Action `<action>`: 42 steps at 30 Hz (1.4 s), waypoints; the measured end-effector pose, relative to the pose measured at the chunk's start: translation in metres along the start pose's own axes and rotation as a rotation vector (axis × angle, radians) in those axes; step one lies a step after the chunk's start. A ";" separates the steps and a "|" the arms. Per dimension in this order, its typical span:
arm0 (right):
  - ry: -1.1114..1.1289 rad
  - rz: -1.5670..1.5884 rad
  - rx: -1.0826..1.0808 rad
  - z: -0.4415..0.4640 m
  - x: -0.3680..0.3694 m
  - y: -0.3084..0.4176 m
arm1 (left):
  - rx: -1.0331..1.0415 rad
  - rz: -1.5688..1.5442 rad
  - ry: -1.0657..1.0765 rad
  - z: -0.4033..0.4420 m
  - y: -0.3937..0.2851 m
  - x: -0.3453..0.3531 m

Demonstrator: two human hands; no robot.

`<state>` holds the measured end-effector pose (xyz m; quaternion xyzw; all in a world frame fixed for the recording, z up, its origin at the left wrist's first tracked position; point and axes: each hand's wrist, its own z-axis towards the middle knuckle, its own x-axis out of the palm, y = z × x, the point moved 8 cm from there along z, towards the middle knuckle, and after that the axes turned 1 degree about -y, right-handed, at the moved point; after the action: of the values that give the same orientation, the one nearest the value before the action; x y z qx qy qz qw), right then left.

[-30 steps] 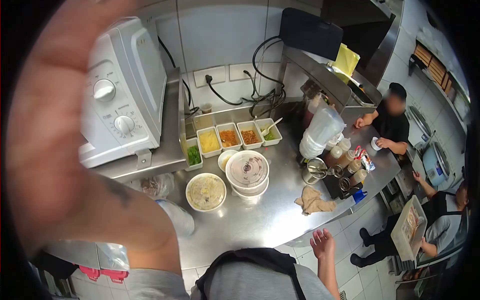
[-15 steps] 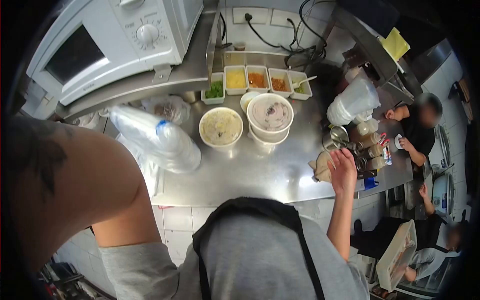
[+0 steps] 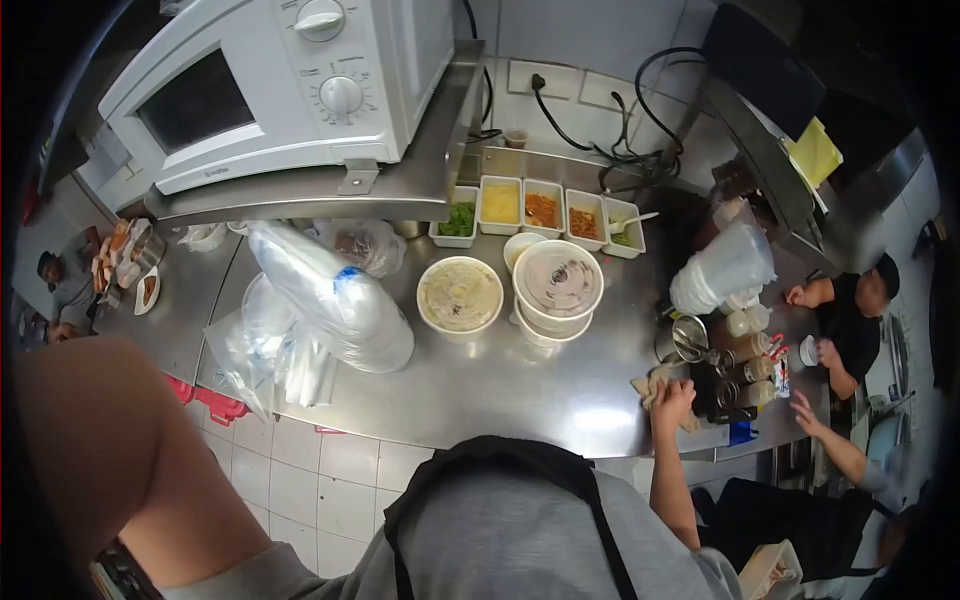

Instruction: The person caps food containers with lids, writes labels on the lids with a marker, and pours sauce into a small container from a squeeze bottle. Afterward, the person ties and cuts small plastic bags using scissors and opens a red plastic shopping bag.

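Head view: right hand point(image 3: 675, 400) on cloth point(image 3: 650, 385), microwave label point(image 3: 216, 172) too small to read.

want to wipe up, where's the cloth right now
In the head view, the cloth is toward the right of the counter, partly hidden by the right hand, just in front of the metal pot and left of the bottles.

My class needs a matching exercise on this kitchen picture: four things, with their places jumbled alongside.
Things:
1. Cloth
2. Microwave
3. White spoon
4. Black plug

Places:
A. In the rightmost food tray
B. In the wall outlet
C. At the right hand
D. On the metal shelf

Pairs: 1-C, 2-D, 3-A, 4-B
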<state>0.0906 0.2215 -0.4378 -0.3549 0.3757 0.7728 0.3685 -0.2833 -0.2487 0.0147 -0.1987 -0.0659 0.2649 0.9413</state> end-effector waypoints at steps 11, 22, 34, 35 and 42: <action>-0.082 0.763 -0.192 0.026 -0.011 0.171 | -0.471 0.023 -0.054 -0.093 0.224 0.132; 0.207 0.879 -0.036 0.024 0.070 0.196 | -0.668 0.525 0.110 -0.203 0.397 0.184; 0.301 1.262 0.345 0.008 0.076 0.152 | -0.685 1.260 -0.053 -0.204 0.376 0.054; 0.292 1.186 0.251 0.008 0.077 0.156 | -0.744 1.209 -0.083 -0.215 0.378 0.044; 0.246 0.947 0.092 0.030 0.075 0.164 | -1.000 0.842 -0.364 -0.282 0.394 0.030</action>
<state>-0.0904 0.1961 -0.4330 -0.2169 0.5703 0.7904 -0.0550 -0.3795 -0.0214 -0.4031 -0.5711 -0.2549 0.5759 0.5265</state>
